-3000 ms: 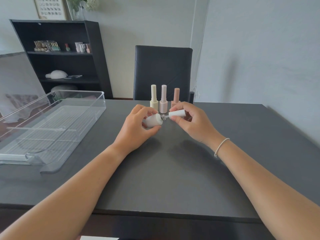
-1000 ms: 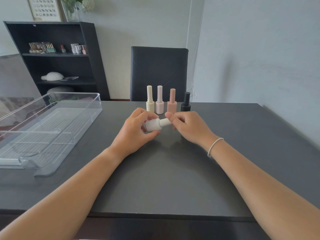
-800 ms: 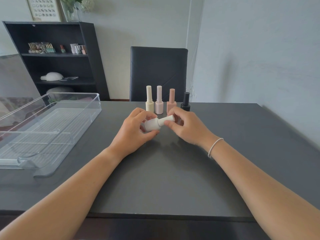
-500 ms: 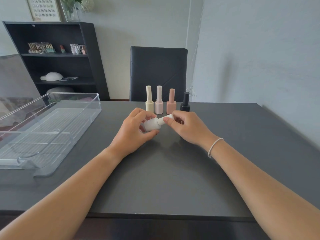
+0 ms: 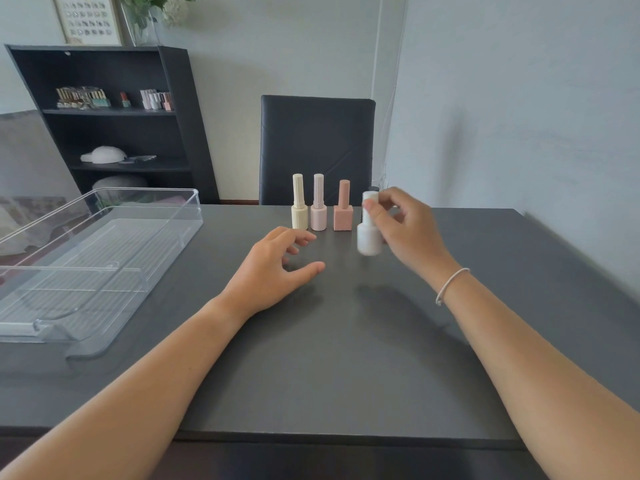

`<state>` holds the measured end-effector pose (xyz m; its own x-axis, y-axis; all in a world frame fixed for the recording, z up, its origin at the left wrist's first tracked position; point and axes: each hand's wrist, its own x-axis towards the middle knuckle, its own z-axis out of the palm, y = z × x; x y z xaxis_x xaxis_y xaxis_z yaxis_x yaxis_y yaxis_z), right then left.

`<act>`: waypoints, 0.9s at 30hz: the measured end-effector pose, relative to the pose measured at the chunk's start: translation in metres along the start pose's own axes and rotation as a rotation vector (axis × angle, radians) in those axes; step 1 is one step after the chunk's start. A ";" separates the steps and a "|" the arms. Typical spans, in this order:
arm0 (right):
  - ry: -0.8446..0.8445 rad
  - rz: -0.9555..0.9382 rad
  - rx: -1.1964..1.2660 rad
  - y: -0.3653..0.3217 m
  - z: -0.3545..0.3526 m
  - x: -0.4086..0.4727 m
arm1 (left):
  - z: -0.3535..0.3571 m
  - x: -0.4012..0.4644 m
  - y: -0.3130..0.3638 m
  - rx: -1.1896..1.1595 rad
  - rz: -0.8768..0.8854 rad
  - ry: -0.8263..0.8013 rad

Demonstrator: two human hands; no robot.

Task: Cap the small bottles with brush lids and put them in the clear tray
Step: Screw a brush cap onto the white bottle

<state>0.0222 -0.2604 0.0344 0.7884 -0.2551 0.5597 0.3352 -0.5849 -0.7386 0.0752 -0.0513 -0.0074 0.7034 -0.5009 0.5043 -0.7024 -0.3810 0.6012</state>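
Now capped, the white bottle (image 5: 369,233) hung upright in our right hand (image 5: 405,230), fingers pinching its lid, above the worktop (image 5: 346,358); our left hand (image 5: 273,268) lay released. Next, we judged, it needed carrying leftward into the clear tray (image 5: 166,216).

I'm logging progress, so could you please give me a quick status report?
Left hand open, holding nothing. Right hand pinches capped white round bottle upright by its lid. Clear plastic tray holds no bottles; nothing in the way.
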 end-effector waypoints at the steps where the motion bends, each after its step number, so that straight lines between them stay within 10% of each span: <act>1: 0.040 0.018 -0.011 0.003 -0.006 0.004 | 0.000 0.001 -0.001 0.022 -0.013 -0.026; 27: 0.080 0.217 -0.293 0.064 -0.022 0.037 | 0.000 0.005 -0.002 0.250 -0.028 -0.229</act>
<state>0.0617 -0.3242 0.0162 0.7782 -0.4502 0.4380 -0.0066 -0.7032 -0.7110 0.0800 -0.0532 -0.0061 0.7001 -0.6382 0.3203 -0.7079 -0.5616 0.4283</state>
